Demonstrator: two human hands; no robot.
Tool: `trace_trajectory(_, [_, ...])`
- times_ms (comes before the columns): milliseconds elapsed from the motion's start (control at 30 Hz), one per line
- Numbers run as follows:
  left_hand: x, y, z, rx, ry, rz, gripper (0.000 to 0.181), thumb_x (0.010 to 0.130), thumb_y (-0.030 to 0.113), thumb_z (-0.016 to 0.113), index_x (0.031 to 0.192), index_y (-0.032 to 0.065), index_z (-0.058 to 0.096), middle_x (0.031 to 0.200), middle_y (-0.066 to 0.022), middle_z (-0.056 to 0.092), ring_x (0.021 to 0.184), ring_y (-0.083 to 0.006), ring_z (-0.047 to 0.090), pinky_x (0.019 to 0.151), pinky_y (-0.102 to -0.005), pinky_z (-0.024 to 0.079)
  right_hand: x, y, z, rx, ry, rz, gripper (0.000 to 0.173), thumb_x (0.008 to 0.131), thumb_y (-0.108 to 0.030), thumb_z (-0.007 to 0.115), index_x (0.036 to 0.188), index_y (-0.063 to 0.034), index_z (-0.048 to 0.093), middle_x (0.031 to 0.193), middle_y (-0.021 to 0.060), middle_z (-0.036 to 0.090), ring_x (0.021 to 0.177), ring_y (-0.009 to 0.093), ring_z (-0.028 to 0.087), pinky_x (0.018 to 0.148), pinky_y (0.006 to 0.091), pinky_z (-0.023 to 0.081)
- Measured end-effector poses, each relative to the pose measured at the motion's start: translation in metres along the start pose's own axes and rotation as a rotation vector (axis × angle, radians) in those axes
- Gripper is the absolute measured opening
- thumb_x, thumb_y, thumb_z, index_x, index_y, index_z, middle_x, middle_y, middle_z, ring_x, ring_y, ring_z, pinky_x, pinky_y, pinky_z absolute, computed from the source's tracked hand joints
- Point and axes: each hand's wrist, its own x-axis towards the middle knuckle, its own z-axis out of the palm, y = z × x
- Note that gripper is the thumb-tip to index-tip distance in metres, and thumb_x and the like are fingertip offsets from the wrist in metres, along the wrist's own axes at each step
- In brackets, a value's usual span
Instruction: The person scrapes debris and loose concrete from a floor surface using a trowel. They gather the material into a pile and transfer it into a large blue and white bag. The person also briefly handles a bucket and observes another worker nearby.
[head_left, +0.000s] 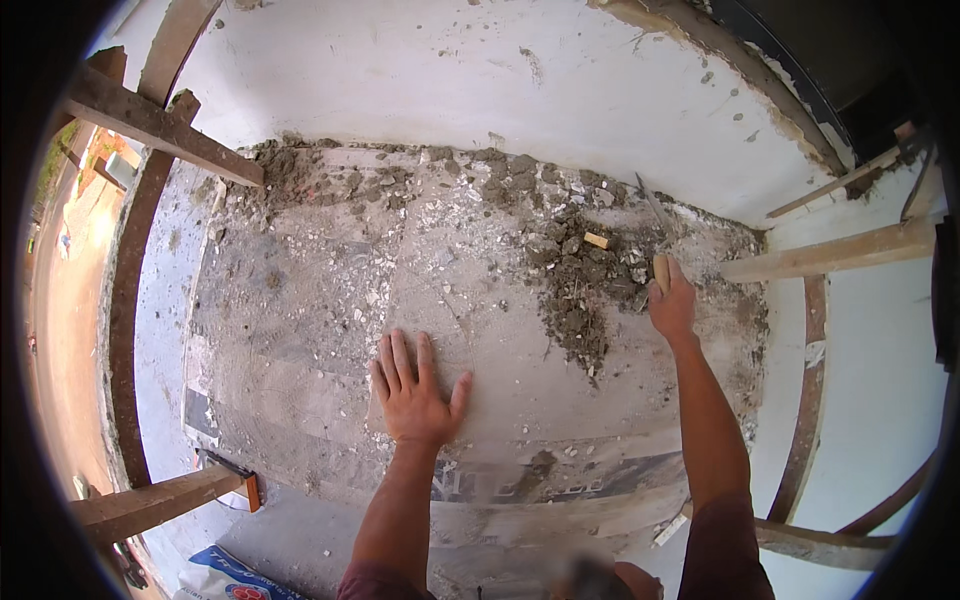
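My left hand (420, 397) lies palm down with its fingers spread on a dusty floor covering (495, 420) of flattened printed sheets. My right hand (673, 300) grips the wooden handle of a trowel (654, 202), whose narrow metal blade points towards the foot of the white wall. Just left of that hand is a heap of damp grey mortar debris (574, 322), with a small yellowish block (596, 240) on it. White chips and crumbs lie scattered between the hands and the wall.
A plaster-spattered white wall (450, 90) rises beyond the debris. Wooden beams (172, 135) stand at the left, with more timber (832, 251) at the right. A printed bag (225, 577) and an orange-edged tool (251, 491) are at the lower left. Open ground shows outside, far left.
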Motion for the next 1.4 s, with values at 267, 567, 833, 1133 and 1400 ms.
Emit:
trace_trajectory(267, [-0.005, -0.013, -0.003, 0.008, -0.04, -0.049, 0.086, 0.097, 0.065, 0.048, 0.158, 0.0071, 0.037, 0.167, -0.0266, 0.021, 0.158, -0.0428, 0.011, 0.126, -0.0603, 0.005, -0.049, -0.069, -0.003, 0.132, -0.222, -0.378, 0.062, 0.089, -0.011, 0.068, 0.147, -0.0032, 0.048, 0.123, 0.0294, 0.065, 0.107, 0.048, 0.066, 0.089, 0.0514, 0.055])
trace_trajectory(567, [-0.001, -0.004, 0.001, -0.006, 0.03, -0.003, 0.085, 0.095, 0.061, 0.055, 0.157, 0.0065, 0.036, 0.166, -0.0261, 0.023, 0.157, -0.0427, 0.014, 0.126, -0.0591, 0.008, 0.004, 0.057, -0.015, -0.392, 0.066, 0.366, 0.059, 0.088, -0.014, 0.068, 0.143, -0.0013, 0.05, 0.119, 0.0269, 0.067, 0.103, 0.047, 0.067, 0.09, 0.0518, 0.054])
trace_trajectory(833, [-0.002, -0.01, 0.001, -0.007, 0.061, -0.025, 0.083, 0.094, 0.063, 0.055, 0.155, 0.0071, 0.043, 0.165, -0.0261, 0.027, 0.156, -0.0436, 0.019, 0.125, -0.0612, 0.011, -0.034, -0.029, 0.004, -0.243, -0.137, -0.105, 0.062, 0.09, -0.017, 0.066, 0.149, -0.0094, 0.047, 0.116, 0.0225, 0.066, 0.098, 0.045, 0.068, 0.087, 0.0518, 0.056])
trace_trajectory(1133, [-0.001, -0.003, -0.002, -0.057, 0.051, -0.012, 0.084, 0.093, 0.06, 0.059, 0.155, 0.0057, 0.041, 0.163, -0.0284, 0.028, 0.156, -0.0441, 0.019, 0.125, -0.0606, 0.011, 0.003, -0.068, -0.015, -0.194, -0.055, -0.147, 0.065, 0.09, -0.014, 0.065, 0.152, -0.0137, 0.047, 0.123, 0.0193, 0.066, 0.098, 0.041, 0.069, 0.087, 0.0501, 0.057])
trace_trajectory(1400, [-0.003, -0.012, -0.004, -0.054, 0.008, -0.052, 0.086, 0.093, 0.063, 0.056, 0.157, 0.008, 0.04, 0.165, -0.0265, 0.026, 0.157, -0.0419, 0.017, 0.126, -0.0599, 0.01, 0.002, -0.131, -0.026, -0.196, -0.28, -0.349, 0.063, 0.09, -0.013, 0.065, 0.151, -0.0135, 0.049, 0.121, 0.0166, 0.067, 0.097, 0.039, 0.07, 0.086, 0.0485, 0.058])
